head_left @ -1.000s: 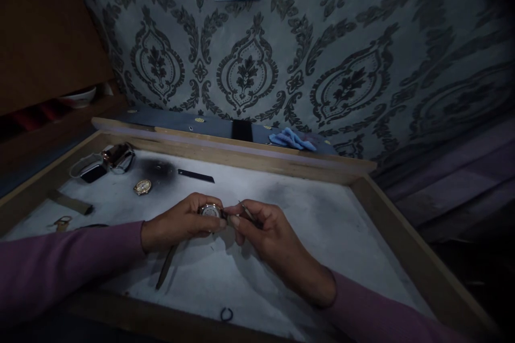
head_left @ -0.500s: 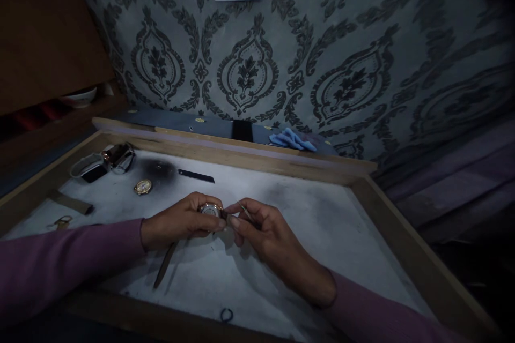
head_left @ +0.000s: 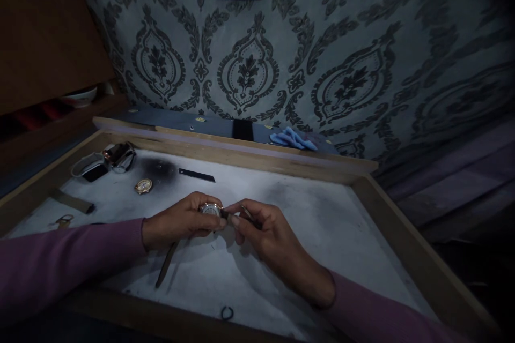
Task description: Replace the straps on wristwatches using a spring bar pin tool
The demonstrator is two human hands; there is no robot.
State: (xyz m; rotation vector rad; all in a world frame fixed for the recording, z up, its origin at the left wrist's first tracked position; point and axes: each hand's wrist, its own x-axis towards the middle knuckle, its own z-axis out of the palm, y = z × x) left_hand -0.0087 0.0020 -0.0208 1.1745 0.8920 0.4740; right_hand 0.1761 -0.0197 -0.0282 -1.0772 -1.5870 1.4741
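Note:
My left hand [head_left: 183,220] is closed around a round silver wristwatch [head_left: 210,209], whose metal back seems to face up. A brown strap [head_left: 166,265] hangs down below that hand. Close on the right, my right hand [head_left: 265,228] is pinched at the edge of the watch, by a short dark piece that looks like a strap end. A thin pointed tool [head_left: 246,210] is held among its fingers; much of the tool is hidden.
The white work surface has a raised wooden rim [head_left: 241,151]. On it lie a gold watch case [head_left: 144,186], a black blade [head_left: 197,174], several watches [head_left: 119,157] at back left, a loose strap [head_left: 71,200] and a dark ring [head_left: 227,313]. A blue cloth [head_left: 293,138] lies behind.
The thin tool in my right hand has tilted, and its fine tip no longer shows above the fingers. Both hands stay almost in place at the watch.

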